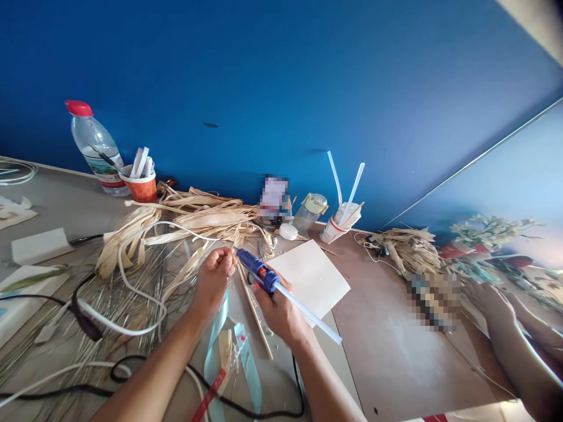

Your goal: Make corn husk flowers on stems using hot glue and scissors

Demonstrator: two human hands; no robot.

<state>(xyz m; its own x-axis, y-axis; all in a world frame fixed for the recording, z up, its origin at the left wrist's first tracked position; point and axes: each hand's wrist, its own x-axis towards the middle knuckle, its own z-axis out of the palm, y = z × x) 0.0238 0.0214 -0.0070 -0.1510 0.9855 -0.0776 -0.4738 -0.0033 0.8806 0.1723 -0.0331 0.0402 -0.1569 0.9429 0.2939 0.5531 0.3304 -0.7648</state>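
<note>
My right hand is wrapped round a blue hot glue gun. A long translucent glue stick sticks out of its back end. The gun's nozzle end points up and left, close to my left hand. That hand is closed, fingers pinched together; what they hold, if anything, is too small to make out. Below the hands lie a thin wooden stick and light blue ribbon. A white sheet lies partly behind my right hand. Dried corn husks are heaped beyond my left hand.
Thin wires and a white cable spread across the left. Against the blue wall stand a bottle, an orange cup, a jar and a cup with glue sticks. Another person's hands are at right.
</note>
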